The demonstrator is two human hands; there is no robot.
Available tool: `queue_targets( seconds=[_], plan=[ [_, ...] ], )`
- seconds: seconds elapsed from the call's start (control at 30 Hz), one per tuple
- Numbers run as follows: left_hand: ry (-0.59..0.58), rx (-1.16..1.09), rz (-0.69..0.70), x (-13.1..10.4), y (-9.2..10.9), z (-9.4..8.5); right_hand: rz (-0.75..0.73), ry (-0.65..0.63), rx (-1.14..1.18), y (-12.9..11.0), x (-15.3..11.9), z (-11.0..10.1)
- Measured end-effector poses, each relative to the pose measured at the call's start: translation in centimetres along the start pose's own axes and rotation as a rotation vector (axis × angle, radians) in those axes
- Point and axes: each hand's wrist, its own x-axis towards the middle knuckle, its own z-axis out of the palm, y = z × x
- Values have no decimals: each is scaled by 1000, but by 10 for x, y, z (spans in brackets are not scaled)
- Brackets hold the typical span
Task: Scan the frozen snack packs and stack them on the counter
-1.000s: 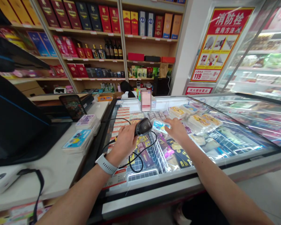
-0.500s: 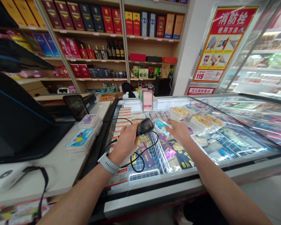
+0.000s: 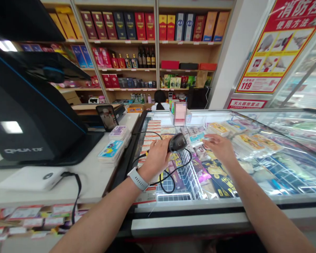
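Observation:
My left hand (image 3: 157,159) is wrapped round a black barcode scanner (image 3: 178,142), above the glass top of the freezer. The scanner's head points right, and its black cable (image 3: 161,181) loops below. My right hand (image 3: 222,147) pinches a small flat package (image 3: 196,139) with a blue and white face, just in front of the scanner. What is inside the package I cannot make out. Similar packages lie in stacks on the counter to the left: a blue-topped stack (image 3: 111,150) and a purple-topped stack (image 3: 119,132) behind it.
Beneath my hands is a chest freezer (image 3: 189,219) with wire baskets (image 3: 193,179) and bagged food; orange-labelled packages (image 3: 249,142) lie to the right. On the left counter stand a black checkout terminal (image 3: 42,116), a white box (image 3: 33,178) and a phone (image 3: 107,117). A person (image 3: 160,100) is beyond the freezer.
The view has turned left, so the surroundings sit further right. My right hand has tilted the blue package, and its face now looks flatter. The scanner stays close beside it.

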Motion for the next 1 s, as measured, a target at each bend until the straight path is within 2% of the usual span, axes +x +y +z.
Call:
queue_targets(
  seconds=[0.17, 0.37, 0.6, 0.77, 1.0],
  plan=[
    [6, -8, -6, 0, 0, 1, -37, 123, 29, -5, -1, -2],
    [1, -4, -5, 0, 4, -4, -61, 180, 115, -8, 1, -3],
    [50, 3, 18, 1, -2, 0, 80, 112, 299, 0, 7, 2],
    [133, -11, 50, 1, -3, 2, 86, 122, 409, -1, 3, 8],
    [150, 3, 57, 1, -3, 3, 91, 84, 368, 3, 0, 18]
  ],
)
